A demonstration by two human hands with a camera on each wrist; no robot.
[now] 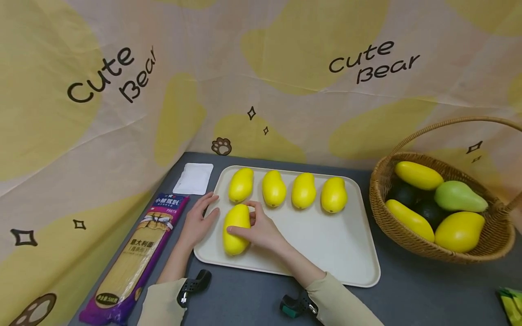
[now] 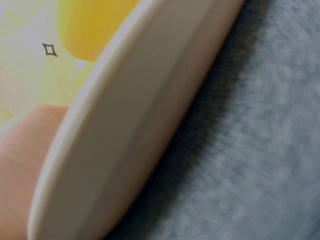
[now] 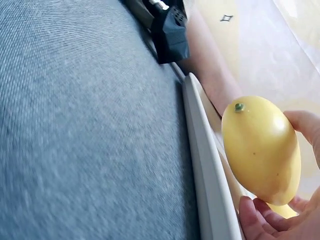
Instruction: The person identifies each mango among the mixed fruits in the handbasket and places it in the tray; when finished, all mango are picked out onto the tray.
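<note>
A grey table [image 1: 244, 294] is carrying a tray [image 1: 334, 244]; pasta [image 1: 134, 253] and a white packet [image 1: 193, 179] are lying left of it, a basket [image 1: 391, 232] and a green packet [image 1: 513, 304] right.

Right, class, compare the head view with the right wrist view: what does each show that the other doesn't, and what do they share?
Only the head view shows the wicker basket with its green pear, the pasta packet and the left hand.

Only the right wrist view shows the tray's outer side wall and small dark specks on the held mango.

Both share that mango in the right hand, the left forearm and the patterned backdrop.
</note>
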